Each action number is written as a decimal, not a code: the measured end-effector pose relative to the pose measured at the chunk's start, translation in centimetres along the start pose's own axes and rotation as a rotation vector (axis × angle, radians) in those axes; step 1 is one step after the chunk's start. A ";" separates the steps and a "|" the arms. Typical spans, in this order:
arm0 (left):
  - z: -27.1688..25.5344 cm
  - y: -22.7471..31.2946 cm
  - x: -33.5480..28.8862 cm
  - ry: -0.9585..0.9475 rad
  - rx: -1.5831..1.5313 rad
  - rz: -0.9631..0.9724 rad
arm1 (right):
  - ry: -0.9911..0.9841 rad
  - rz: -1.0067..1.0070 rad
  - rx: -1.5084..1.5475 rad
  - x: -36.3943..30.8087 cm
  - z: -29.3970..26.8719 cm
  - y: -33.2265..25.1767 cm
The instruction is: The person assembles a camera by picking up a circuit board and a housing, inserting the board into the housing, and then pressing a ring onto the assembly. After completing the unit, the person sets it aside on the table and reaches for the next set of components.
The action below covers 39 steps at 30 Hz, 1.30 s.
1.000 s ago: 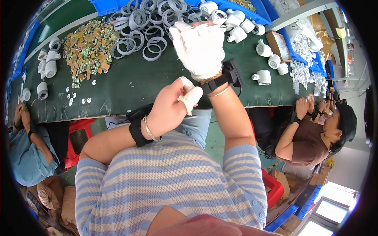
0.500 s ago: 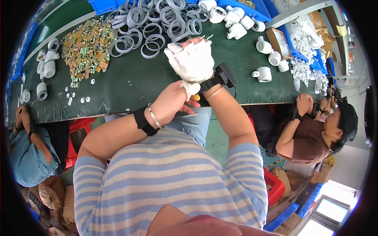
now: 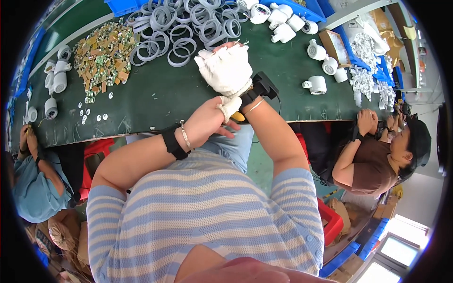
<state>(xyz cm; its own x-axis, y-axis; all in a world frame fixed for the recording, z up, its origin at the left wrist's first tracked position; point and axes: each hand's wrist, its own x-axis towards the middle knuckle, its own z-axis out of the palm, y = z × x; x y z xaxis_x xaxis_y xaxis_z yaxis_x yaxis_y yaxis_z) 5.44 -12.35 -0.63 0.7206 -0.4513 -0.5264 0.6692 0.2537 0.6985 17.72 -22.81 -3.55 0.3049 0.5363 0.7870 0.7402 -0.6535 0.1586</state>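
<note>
At the near edge of the desk [image 3: 155, 101], toward its right half: left hand [image 3: 207, 122], bare, with a black wrist strap and a thin bangle, fingers closed on the cuff of the white glove [image 3: 225, 70] at the other wrist. Right hand [image 3: 227, 70], wearing that white glove, fingers loosely spread with frayed tips, holding nothing; a black wrist device [image 3: 258, 87] is strapped just behind the cuff. A small yellow object [image 3: 237, 116] shows under the two wrists; its kind cannot be told.

Middle of the desk, left: small white discs [image 3: 92, 115], scattered. Left edge: white camera-like housings [image 3: 54, 80], grouped. Right side: further white housings [image 3: 317, 85], standing apart.

Far edge, left: heap of small tan and green parts [image 3: 101, 54]. Far edge, centre: pile of grey rings [image 3: 181, 26], just beyond the gloved fingertips.

Off the desk, right: a seated person in a brown shirt [image 3: 373, 165].
</note>
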 end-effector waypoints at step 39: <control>-9.8 3.0 -10.7 0.134 0.014 0.376 | -0.383 1.341 -0.372 -12.0 -16.7 16.2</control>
<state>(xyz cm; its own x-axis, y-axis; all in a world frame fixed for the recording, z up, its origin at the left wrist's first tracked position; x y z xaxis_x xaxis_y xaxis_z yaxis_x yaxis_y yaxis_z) 1.57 1.64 2.32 0.9329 -0.2134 -0.2903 0.3520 0.3681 0.8606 16.02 -48.78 -0.49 0.8153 -0.5127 0.2691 -0.4052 -0.8372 -0.3674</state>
